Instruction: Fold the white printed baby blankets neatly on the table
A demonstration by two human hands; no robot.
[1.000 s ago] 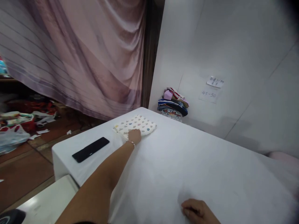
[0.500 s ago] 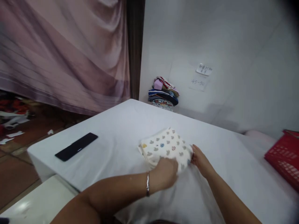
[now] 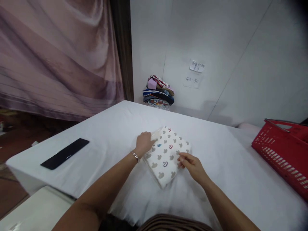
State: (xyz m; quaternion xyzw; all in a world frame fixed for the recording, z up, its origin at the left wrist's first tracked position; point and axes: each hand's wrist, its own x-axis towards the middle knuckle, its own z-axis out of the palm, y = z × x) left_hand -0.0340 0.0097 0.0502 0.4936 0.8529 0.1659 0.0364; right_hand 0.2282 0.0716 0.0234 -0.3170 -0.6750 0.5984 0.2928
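Note:
A folded white cloth (image 3: 166,154) printed with grey, red and blue mouse-head shapes lies on the white-covered table in front of me. My left hand (image 3: 143,143) grips its left edge, thumb lying on top and fingers curled at the side. At the right edge, my right hand (image 3: 191,163) has its thumb and fingers bent together on the fabric. The undersides of both grips are hidden. Whether the cloth is a garment I cannot tell.
A black flat panel (image 3: 64,154) rests on the tablecloth (image 3: 108,128) at left. To the right stands a red plastic basket (image 3: 281,144). A stack of folded clothes (image 3: 158,91) sits by the wall beyond the table. A pink curtain (image 3: 60,57) hangs at left.
My left hand has gone from the cloth's near side to its left edge. The cloth has turned and lies flatter. My view has shifted right, showing more of the basket.

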